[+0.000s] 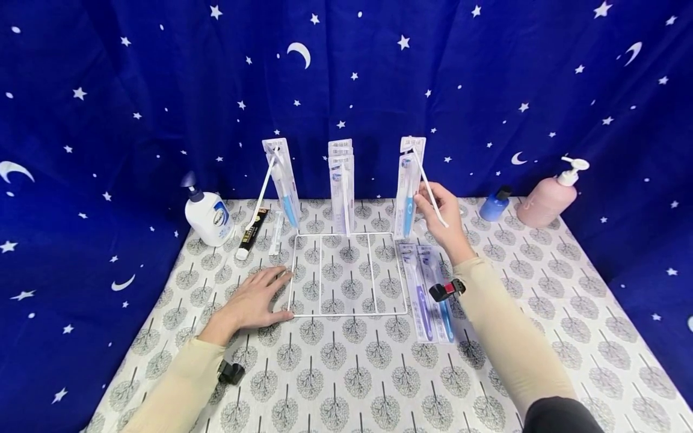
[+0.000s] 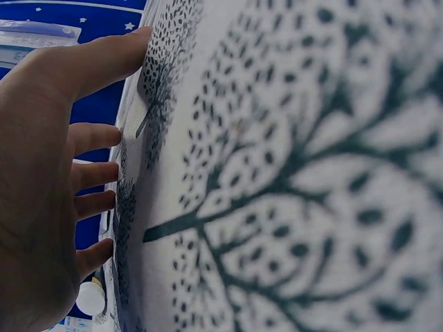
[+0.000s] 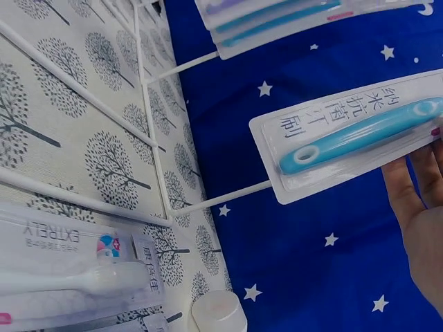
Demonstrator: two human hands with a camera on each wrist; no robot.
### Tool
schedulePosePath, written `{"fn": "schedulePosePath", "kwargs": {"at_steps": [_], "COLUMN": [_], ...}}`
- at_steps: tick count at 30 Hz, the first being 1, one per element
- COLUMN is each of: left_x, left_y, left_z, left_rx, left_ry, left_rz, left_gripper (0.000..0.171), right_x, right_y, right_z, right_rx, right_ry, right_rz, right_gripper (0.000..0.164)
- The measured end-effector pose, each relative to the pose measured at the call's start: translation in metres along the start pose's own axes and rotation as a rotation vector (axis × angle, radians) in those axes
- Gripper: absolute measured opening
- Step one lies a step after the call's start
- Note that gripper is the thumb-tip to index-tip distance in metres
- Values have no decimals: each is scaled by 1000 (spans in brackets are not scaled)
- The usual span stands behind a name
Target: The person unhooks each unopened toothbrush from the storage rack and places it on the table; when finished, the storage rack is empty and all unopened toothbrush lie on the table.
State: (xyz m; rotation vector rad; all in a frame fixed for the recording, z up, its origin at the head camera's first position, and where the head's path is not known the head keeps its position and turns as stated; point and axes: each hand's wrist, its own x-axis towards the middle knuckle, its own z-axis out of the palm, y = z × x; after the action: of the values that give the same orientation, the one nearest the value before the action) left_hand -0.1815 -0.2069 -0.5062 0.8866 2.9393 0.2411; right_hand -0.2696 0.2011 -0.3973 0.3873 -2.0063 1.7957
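Note:
A white wire rack (image 1: 346, 314) has its base on the patterned cloth, and packaged toothbrushes hang from its three prongs. My right hand (image 1: 446, 219) holds the edge of a blue-handled packaged toothbrush (image 1: 403, 201) hanging on the right prong; in the right wrist view its fingers (image 3: 401, 190) are at the package's edge. More packaged toothbrushes hang on the middle prong (image 1: 341, 192), and another package (image 1: 284, 186) is on the left one. My left hand (image 1: 254, 300) rests at the base's left side, fingers extended, thumb apart, gripping nothing.
Two packaged toothbrushes (image 1: 425, 294) lie right of the rack base. At left are a white pump bottle (image 1: 208, 219), a black toothpaste tube (image 1: 251, 234) and a small white package (image 1: 277, 233). A blue bottle (image 1: 494, 205) and pink pump bottle (image 1: 548, 201) stand back right.

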Motion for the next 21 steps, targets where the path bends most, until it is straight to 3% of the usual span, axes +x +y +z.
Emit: {"fn": "schedulePosePath", "kwargs": {"at_steps": [11,16,21], "left_x": [1,1,0], "left_y": [0,0,1], "left_z": [0,0,-2], "left_rx": [-2,-2,-8], "left_ry": [-6,-12,-8], "left_rz": [-2,-5,-8], "left_gripper": [91,91,91], "right_x": [-23,-34,-44], "right_y": [-18,-26,-25], "right_z": [-4,-6,-11], "right_rx": [-12,-47,45], "right_ry": [-31,-42,-79], "right_rz": [-7,-49,-55], "right_gripper": [16,13,12]}}
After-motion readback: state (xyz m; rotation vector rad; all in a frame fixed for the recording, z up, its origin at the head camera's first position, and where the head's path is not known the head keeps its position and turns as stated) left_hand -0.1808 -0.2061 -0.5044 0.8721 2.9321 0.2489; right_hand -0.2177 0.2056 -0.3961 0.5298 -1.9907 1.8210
